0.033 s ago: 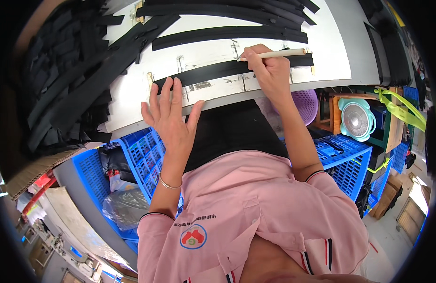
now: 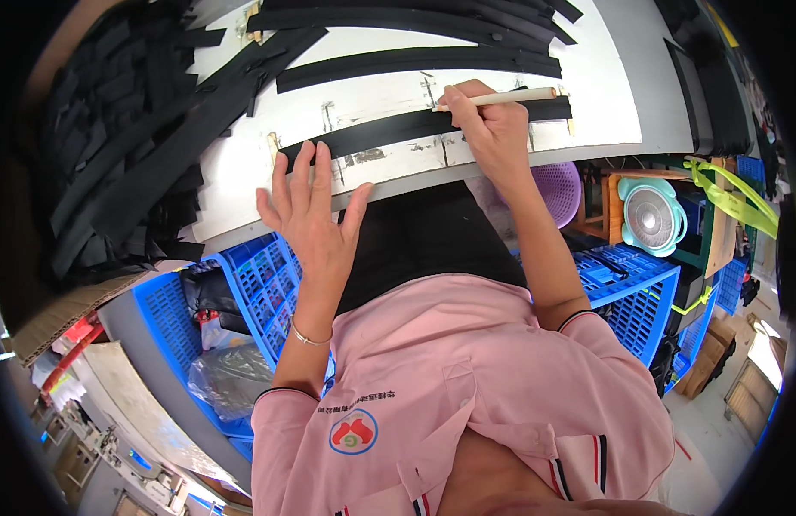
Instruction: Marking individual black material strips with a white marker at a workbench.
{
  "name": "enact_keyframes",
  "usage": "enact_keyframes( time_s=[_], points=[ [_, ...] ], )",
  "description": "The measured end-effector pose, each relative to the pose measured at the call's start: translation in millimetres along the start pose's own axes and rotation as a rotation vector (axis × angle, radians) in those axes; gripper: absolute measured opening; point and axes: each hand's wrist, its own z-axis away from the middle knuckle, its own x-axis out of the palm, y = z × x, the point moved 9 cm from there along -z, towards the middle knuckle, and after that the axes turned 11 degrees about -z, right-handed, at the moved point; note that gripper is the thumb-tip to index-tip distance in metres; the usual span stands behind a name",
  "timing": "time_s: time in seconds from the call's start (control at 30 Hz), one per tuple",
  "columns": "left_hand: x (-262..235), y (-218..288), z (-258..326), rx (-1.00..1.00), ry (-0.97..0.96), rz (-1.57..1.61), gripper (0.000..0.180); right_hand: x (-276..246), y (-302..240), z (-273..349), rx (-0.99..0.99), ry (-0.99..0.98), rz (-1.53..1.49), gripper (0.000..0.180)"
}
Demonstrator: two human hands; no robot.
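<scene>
A black fabric strip (image 2: 389, 134) lies lengthwise on a white board (image 2: 587, 73) marked with dark lines and smudges. My left hand (image 2: 310, 202) has its fingers spread, the tips resting on the strip's left end. In my right hand (image 2: 494, 129) is a slim white marking pencil (image 2: 531, 95), held between thumb and fingers. Its tip meets the strip's upper edge right of the middle, close to one of the board's marks. Another black strip (image 2: 415, 66) lies just beyond, roughly parallel.
A large heap of black strips (image 2: 114, 146) covers the left side, and several more strips (image 2: 398, 19) lie at the far edge. Below the table stand blue plastic crates (image 2: 170, 318), a purple basket (image 2: 563, 193) and a turquoise fan (image 2: 652, 217). A cardboard box (image 2: 62, 314) sits under the heap.
</scene>
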Motion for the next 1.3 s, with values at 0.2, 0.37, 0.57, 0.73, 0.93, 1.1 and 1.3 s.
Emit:
enact_keyframes(
  time_s=[0.2, 0.37, 0.57, 0.73, 0.93, 1.1, 1.3],
  points=[
    [-11, 41, -24, 0.058, 0.093, 0.263, 0.055, 3, -1, 0, -0.027, -0.022, 0.035, 0.024],
    [5, 74, -44, 0.124, 0.137, 0.444, 0.018, 5, -2, 0, -0.056, -0.016, 0.031, 0.024],
    [10, 72, -49, 0.097, 0.173, 0.447, 0.016, -3, 3, 4, -0.041, -0.02, -0.057, 0.023],
    [9, 74, -50, 0.1, 0.183, 0.438, 0.015, 2, 4, 3, -0.092, -0.056, -0.083, 0.023],
    [8, 77, -50, 0.111, 0.179, 0.415, 0.016, 6, 2, 3, -0.065, -0.164, 0.008, 0.021],
    [7, 75, -48, 0.109, 0.181, 0.386, 0.016, -47, -9, 6, 0.0, 0.007, -0.285, 0.026],
    [9, 77, -47, 0.113, 0.146, 0.367, 0.019, -123, 23, -16, 0.169, 0.122, -0.259, 0.024]
  ],
)
